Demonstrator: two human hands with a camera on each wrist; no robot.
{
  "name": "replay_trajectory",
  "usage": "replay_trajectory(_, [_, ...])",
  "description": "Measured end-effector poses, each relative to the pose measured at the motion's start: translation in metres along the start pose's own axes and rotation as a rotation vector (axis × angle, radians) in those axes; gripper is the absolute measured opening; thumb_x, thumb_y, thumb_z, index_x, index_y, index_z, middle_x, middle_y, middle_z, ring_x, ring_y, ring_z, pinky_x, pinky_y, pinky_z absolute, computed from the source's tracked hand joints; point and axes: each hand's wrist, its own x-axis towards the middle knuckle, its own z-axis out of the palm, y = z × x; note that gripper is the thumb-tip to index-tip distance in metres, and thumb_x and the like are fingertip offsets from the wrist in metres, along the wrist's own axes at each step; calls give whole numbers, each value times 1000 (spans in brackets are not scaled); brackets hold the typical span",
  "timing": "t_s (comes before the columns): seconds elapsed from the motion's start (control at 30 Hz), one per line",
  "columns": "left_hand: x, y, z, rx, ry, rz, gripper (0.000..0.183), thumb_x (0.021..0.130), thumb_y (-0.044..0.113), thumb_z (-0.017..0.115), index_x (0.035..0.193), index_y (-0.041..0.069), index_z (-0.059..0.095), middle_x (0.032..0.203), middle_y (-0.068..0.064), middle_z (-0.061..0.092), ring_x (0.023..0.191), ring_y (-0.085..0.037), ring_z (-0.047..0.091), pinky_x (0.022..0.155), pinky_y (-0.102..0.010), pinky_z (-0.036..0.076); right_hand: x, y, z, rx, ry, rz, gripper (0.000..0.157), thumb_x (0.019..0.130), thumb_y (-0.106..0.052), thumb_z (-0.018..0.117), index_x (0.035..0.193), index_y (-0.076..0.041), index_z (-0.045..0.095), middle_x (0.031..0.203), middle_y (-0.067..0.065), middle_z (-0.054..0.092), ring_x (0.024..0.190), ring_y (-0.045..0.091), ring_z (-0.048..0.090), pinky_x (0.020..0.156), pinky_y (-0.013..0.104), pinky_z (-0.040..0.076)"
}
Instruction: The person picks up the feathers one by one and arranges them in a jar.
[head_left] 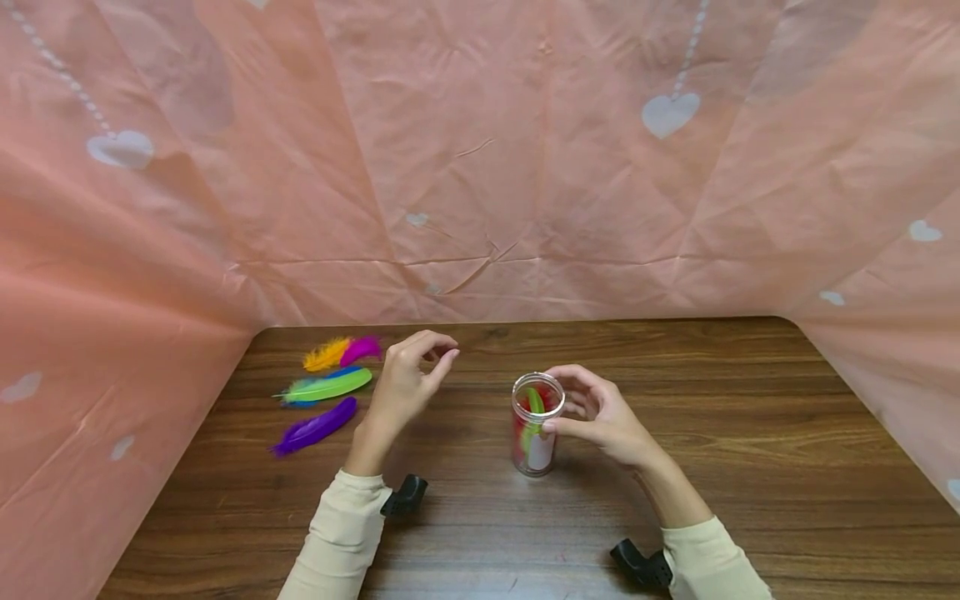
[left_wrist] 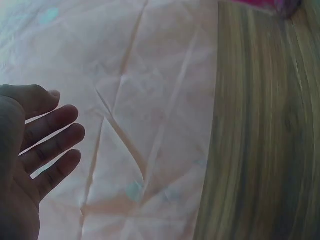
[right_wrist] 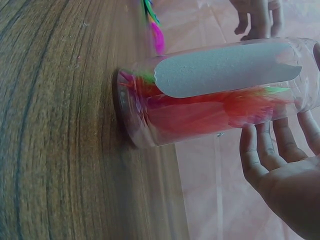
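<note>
A clear jar (head_left: 537, 425) stands upright on the wooden table, its mouth uncovered. Red and lime-green feathers (right_wrist: 200, 117) fill part of it, and a whitish label (right_wrist: 225, 70) covers one side. With thumb and fingers around its upper part, my right hand (head_left: 603, 417) holds the jar. My left hand (head_left: 411, 375) hovers left of the jar, fingers loosely bent and nothing in them. Beyond that hand lie a purple feather (head_left: 315, 427), a lime-green feather (head_left: 330, 385) over a blue one, an orange feather (head_left: 327, 355) and a magenta feather (head_left: 362, 350).
The brown wooden table (head_left: 712, 417) reaches back to a pink sheet (head_left: 480, 167) printed with white hearts, which also hangs along both sides. Black devices (head_left: 405, 496) sit at both wrists, by the cream sleeves (head_left: 337, 533).
</note>
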Motion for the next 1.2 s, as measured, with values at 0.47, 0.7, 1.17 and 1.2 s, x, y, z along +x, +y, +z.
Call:
replay_trajectory(0.47, [-18, -31, -12, 85, 41, -105, 11, 85, -10, 77, 93, -5, 73, 84, -16, 72, 72, -30, 67, 65, -45, 60, 0, 1, 0, -5, -8, -13, 54, 86, 6, 79, 131, 17, 50, 123, 7, 65, 110, 12, 67, 97, 25, 55])
replay_trajectory(0.7, [-23, -40, -18, 168, 55, -132, 11, 85, -6, 80, 93, -4, 73, 85, -16, 72, 76, -32, 68, 69, -47, 59, -1, -1, 1, -3, -7, -34, 51, 87, 8, 77, 129, 18, 50, 124, 11, 65, 111, 13, 67, 98, 26, 54])
replay_trajectory(1.17, [-37, -59, -30, 374, 15, -203, 13, 85, -1, 81, 93, -2, 71, 86, -16, 71, 80, -34, 68, 74, -48, 58, -2, 3, -1, 11, -6, -19, 55, 85, 7, 79, 131, 17, 49, 123, 8, 65, 110, 12, 68, 96, 25, 55])
replay_trajectory(1.2, [-39, -60, -32, 397, 9, -211, 14, 84, -1, 82, 93, -2, 71, 86, -17, 70, 80, -35, 67, 74, -49, 58, -1, 3, -1, 12, -8, -20, 56, 85, 7, 80, 131, 17, 49, 123, 9, 65, 110, 12, 68, 96, 25, 55])
